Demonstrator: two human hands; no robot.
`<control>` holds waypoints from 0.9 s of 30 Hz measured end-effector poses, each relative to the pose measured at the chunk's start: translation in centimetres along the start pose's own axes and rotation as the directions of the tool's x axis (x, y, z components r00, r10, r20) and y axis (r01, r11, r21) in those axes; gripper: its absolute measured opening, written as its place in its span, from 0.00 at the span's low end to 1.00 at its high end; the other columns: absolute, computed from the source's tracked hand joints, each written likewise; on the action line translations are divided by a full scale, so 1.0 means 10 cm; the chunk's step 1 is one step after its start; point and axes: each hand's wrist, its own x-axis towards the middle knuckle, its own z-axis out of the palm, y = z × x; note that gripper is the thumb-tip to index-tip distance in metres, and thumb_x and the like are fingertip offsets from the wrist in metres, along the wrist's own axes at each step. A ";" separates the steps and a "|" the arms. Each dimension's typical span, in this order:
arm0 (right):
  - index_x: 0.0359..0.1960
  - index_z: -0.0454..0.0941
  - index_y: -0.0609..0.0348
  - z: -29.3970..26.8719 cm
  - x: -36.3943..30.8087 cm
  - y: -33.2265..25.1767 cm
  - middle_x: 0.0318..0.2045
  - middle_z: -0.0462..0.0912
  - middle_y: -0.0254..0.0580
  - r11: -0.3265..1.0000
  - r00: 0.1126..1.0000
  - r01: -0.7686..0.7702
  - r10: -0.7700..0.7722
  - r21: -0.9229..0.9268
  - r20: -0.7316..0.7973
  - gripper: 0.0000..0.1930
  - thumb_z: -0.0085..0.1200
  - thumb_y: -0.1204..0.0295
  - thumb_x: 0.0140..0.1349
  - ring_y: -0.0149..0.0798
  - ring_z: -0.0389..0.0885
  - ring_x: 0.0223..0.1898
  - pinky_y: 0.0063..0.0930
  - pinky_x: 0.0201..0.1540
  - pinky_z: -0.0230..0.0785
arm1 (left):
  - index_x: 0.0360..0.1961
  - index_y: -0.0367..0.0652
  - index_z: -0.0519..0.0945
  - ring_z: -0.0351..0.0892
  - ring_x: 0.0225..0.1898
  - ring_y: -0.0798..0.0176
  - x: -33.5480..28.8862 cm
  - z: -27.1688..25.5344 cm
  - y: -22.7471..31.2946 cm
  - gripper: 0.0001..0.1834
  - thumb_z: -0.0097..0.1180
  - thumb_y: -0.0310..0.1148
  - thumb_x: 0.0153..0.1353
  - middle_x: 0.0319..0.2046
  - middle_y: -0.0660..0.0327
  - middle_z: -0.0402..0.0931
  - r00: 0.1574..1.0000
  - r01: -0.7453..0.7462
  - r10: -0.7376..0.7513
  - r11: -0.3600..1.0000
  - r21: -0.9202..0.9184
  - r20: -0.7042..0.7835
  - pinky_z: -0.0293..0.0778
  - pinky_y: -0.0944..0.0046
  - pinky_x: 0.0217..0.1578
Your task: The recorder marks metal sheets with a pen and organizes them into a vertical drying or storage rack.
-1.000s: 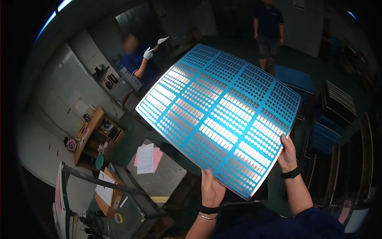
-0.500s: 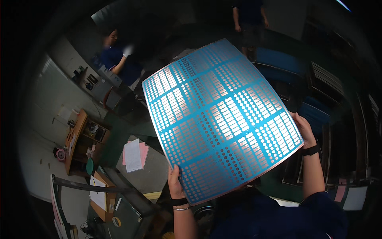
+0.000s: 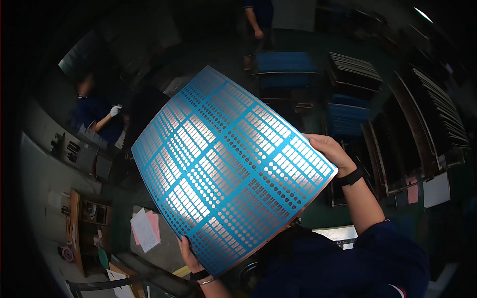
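Note:
Between my hands is a large blue and copper panel (image 3: 213,169), patterned with rows of shiny rectangles and round dots. It looks like a printed circuit board sheet and is held tilted, with bright glare across its face. My left hand (image 3: 189,256) grips its lower left edge, thumb on the front and the other fingers mostly hidden behind. My right hand (image 3: 330,153) is closed on the right edge near the corner, its fingers partly behind the panel. A dark band circles each wrist.
Blue sheets (image 3: 285,62) lie stacked at the back, and racks of upright panels (image 3: 437,109) stand at the right. Papers (image 3: 145,231) rest on a grey table at lower left, near a wooden cabinet (image 3: 75,233). One gloved co-worker (image 3: 102,116) is at left; another person (image 3: 258,22) stands at the back.
The panel has shifted left and turned in my hands' grip, its far corner swinging left. Both hands have moved left with it, and the whole view has turned to the right.

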 end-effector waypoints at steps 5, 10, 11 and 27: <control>0.58 0.71 0.69 0.01 0.03 0.07 0.46 0.82 0.50 0.999 1.000 -0.021 0.021 0.025 0.016 0.21 0.49 0.66 0.68 0.33 0.83 0.43 0.23 0.46 0.77 | 0.63 0.38 0.61 0.78 0.48 0.61 -0.05 0.06 0.10 0.23 0.42 0.35 0.71 0.51 0.55 0.74 0.996 -0.088 0.089 0.992 0.086 -0.005 0.77 0.62 0.47; 0.44 0.78 0.64 -0.21 0.07 0.20 0.33 0.83 0.36 0.992 0.996 -0.077 0.073 -0.096 -0.042 0.17 0.46 0.61 0.70 0.24 0.81 0.32 0.16 0.36 0.75 | 0.64 0.38 0.60 0.76 0.50 0.62 -0.14 0.15 0.14 0.25 0.47 0.33 0.68 0.53 0.56 0.72 0.996 -0.091 0.087 0.988 0.124 0.033 0.74 0.61 0.49; 0.43 0.78 0.63 -0.22 0.10 0.21 0.33 0.83 0.35 0.991 0.993 -0.093 0.086 -0.097 -0.079 0.16 0.47 0.61 0.70 0.24 0.80 0.33 0.17 0.37 0.74 | 0.64 0.38 0.60 0.75 0.51 0.61 -0.19 0.24 0.16 0.26 0.48 0.33 0.67 0.53 0.56 0.72 0.997 -0.065 0.062 0.991 0.115 0.036 0.73 0.60 0.51; 0.44 0.75 0.57 -0.29 0.01 0.52 0.35 0.79 0.28 0.985 0.976 0.171 -0.166 0.020 -0.138 0.09 0.53 0.68 0.67 0.24 0.77 0.36 0.19 0.43 0.70 | 0.60 0.37 0.68 0.71 0.48 0.69 -0.29 0.14 0.25 0.27 0.57 0.35 0.63 0.48 0.63 0.74 0.974 0.126 -0.174 0.946 0.298 0.142 0.65 0.66 0.52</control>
